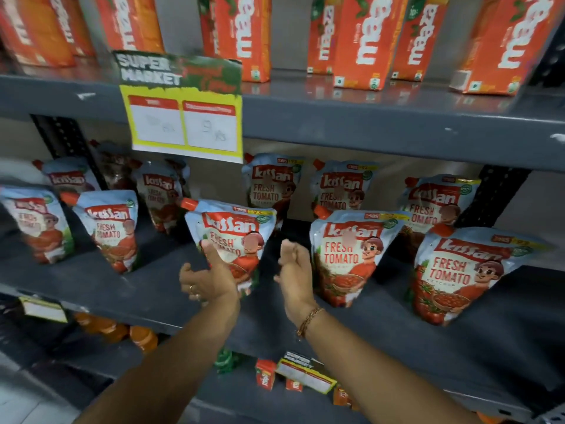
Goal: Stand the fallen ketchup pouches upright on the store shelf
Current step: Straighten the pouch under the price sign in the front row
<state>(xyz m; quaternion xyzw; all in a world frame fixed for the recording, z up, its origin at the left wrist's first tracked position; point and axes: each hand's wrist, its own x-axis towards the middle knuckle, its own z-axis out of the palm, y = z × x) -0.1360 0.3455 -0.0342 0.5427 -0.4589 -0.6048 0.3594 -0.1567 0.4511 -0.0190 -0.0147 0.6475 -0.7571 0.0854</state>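
Several blue-and-red ketchup pouches stand upright in two rows on the grey middle shelf point(137, 286). The front middle pouch point(237, 228) leans slightly, its orange cap at the upper left. My left hand point(211, 276) is spread, and its fingertips rest against this pouch's lower left front. Just right of the same pouch, my right hand point(295, 267) is held up with loosely curled fingers and holds nothing. Further front pouches stand at the right point(351, 255), far right point(458, 270) and left point(110, 228). I see no pouch lying flat.
Orange juice cartons point(360, 41) line the upper shelf. A yellow price sign point(183, 117) hangs from that shelf's edge above the pouches. On the lower shelf are orange bottles point(122, 332), small cartons point(266, 377) and another price label point(305, 374).
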